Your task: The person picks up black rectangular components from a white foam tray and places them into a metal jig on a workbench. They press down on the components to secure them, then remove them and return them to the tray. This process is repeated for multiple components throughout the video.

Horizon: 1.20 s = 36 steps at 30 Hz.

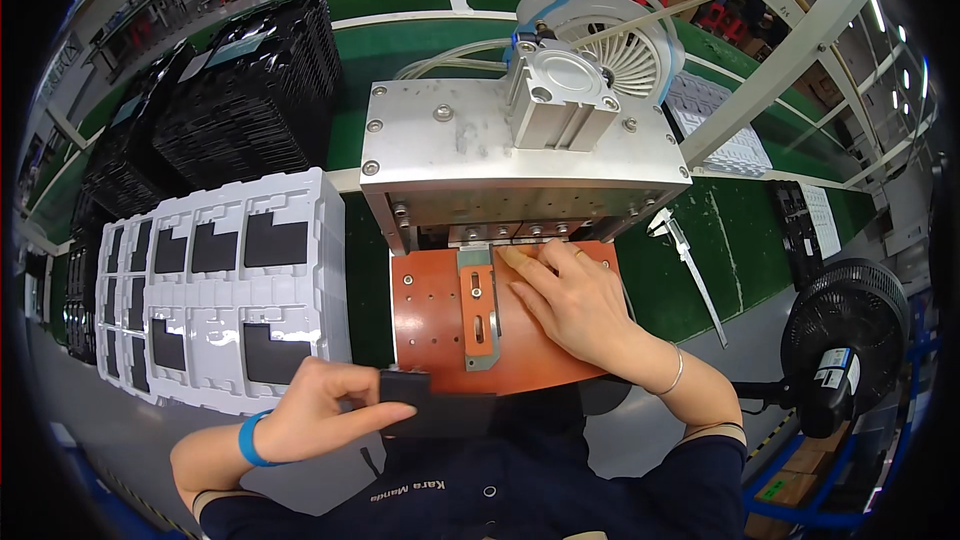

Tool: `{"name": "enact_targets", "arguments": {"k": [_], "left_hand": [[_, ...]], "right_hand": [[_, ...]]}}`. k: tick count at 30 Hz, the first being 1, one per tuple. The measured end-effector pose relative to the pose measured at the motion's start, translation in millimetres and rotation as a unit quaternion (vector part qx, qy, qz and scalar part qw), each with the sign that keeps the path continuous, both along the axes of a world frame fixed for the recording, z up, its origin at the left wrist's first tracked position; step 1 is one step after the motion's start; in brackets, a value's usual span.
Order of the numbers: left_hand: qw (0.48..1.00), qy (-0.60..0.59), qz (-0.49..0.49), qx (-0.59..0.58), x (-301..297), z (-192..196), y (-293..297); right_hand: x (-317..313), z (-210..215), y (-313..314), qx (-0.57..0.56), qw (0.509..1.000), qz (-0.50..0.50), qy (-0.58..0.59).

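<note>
My left hand (335,405), with a blue band at its wrist, pinches a thin, flat black piece (405,387) between thumb and fingers just off the near edge of an orange work plate (430,315). Part of that piece blends into my dark shirt. My right hand (575,300) rests on the plate with its fingers stretched toward the slot of a metal pneumatic press (450,150). Whether a part lies beneath those fingertips is hidden. Left of my right hand, an orange slotted guide block (479,310) is bolted on a metal strip.
White trays (210,295) with black cut pieces stand stacked at left, in front of black tray stacks (245,100). A caliper (690,265) lies on the green bench right of the press. A black fan (845,340) stands at far right, below a frame post (785,60).
</note>
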State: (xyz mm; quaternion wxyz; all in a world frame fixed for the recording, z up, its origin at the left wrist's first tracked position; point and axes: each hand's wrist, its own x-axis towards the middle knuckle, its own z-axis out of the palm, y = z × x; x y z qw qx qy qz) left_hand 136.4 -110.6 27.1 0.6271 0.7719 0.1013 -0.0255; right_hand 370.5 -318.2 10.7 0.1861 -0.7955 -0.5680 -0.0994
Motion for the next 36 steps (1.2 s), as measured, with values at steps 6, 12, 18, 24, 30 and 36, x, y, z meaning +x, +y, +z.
{"name": "enact_targets", "arguments": {"k": [6,12,18,24,30,36], "left_hand": [[0.989,-0.009,0.107,0.099,-52,-8,27],[0.963,-0.023,0.268,0.028,-74,7,35],[0.863,-0.086,0.442,0.230,-109,1,79],[0.871,0.006,0.462,0.168,-155,-7,138],[0.788,0.074,0.458,0.405,-139,-28,118],[0.650,-0.049,0.443,0.615,-155,-30,118]], "right_hand": [[-1,2,-28,-0.027,0.995,-0.075,-0.057],[20,1,-39,-0.012,0.991,-0.132,-0.023],[15,-5,-50,0.136,0.984,-0.109,0.024],[-40,33,8,0.138,0.980,0.061,0.128],[-104,22,115,0.013,0.944,0.320,0.078],[-151,-2,177,-0.144,0.960,0.240,-0.004]]}}
